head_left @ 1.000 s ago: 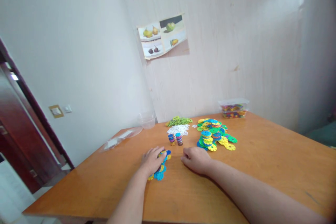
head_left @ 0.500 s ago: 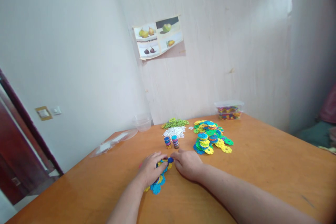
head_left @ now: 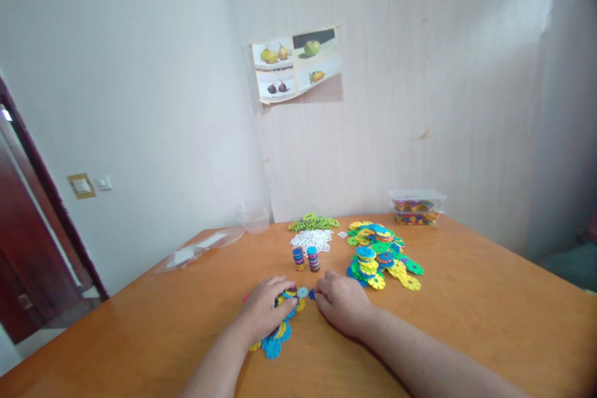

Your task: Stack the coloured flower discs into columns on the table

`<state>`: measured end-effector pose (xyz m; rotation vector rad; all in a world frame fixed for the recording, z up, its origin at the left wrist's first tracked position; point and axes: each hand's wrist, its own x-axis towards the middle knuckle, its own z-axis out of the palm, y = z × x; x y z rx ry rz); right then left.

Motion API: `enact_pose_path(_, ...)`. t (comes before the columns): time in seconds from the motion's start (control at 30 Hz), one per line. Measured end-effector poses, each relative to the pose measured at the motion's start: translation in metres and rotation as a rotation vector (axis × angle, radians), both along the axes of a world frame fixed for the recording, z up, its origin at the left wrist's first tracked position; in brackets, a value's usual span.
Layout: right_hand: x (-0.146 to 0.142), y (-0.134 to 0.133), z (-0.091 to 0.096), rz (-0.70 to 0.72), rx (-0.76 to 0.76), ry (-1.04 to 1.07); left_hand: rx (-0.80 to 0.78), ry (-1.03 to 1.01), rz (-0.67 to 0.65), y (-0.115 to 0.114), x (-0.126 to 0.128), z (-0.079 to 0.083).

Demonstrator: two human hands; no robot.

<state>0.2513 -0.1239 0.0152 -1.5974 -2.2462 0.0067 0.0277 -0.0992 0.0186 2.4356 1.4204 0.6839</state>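
Note:
My left hand (head_left: 265, 305) rests over a pile of small notched plastic discs (head_left: 272, 347) in blue, yellow and purple, its thumb apart from the curved fingers. The palm hides part of this pile. To its right, my right hand (head_left: 342, 301) pinches a dark blue disc (head_left: 312, 294) at the tabletop. A light blue disc (head_left: 302, 292) and a yellow one (head_left: 301, 305) lie between the hands. Just beyond stand two short upright stacks of discs, a left stack (head_left: 298, 259) and a right stack (head_left: 313, 259), side by side.
Larger flower-shaped discs (head_left: 380, 255) form a heap at the right. Behind the stacks lie white pieces (head_left: 311, 240) and green pieces (head_left: 314, 222). A clear tub (head_left: 255, 216) and plastic lids (head_left: 200, 250) sit at the left, and a filled lidded box (head_left: 416, 208) at the back right.
My right hand has moved slightly right, away from the left hand, with the dark blue disc. A light blue disc now shows between the hands. The view has shifted a little.

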Motion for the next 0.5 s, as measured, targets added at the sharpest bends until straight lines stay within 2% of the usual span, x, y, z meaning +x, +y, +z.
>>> enact_pose_path(0.3,0.002,0.011,0.001,-0.059,-0.051,0.002,0.001,-0.026,-0.014,0.002,-0.001,-0.005)
enact_pose_path(0.5,0.005,0.013,0.0,-0.066,-0.054,0.07,-0.02,-0.041,-0.002,0.0,0.001,-0.002)
